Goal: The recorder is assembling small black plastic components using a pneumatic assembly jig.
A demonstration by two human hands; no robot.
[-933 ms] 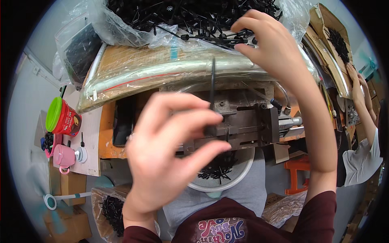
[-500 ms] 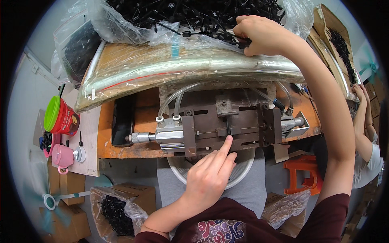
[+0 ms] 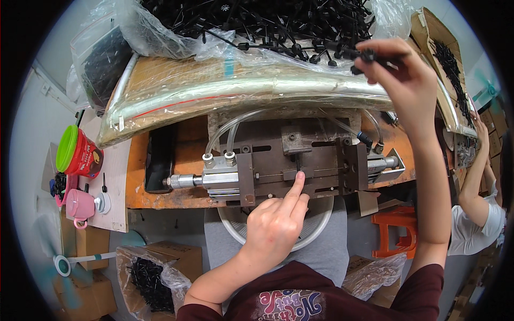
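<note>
My left hand (image 3: 274, 226) reaches over the front of a dark metal fixture (image 3: 270, 143). Its index finger is stretched out, the tip on a small black part (image 3: 299, 162) standing in the middle of the fixture; the other fingers are partly curled and hold nothing. Raised at the upper right, my right hand (image 3: 411, 88) is closed on several black plastic stemmed parts (image 3: 368, 55), slightly blurred. Below and behind it lies a large heap of similar black parts (image 3: 257, 21) on clear plastic sheeting.
A padded, plastic-wrapped rim (image 3: 257, 87) edges the heap above the fixture. Air cylinders (image 3: 220, 179) and clear hoses flank the fixture. A white basket (image 3: 316, 227) sits at my lap. Left stand a red tub (image 3: 88, 156) and pink mug (image 3: 80, 205). A co-worker's arm (image 3: 474, 182) is at right.
My right hand has lifted off the edge of the heap and moved right and toward me, carrying black parts. My left index fingertip stays at the fixture's middle.
</note>
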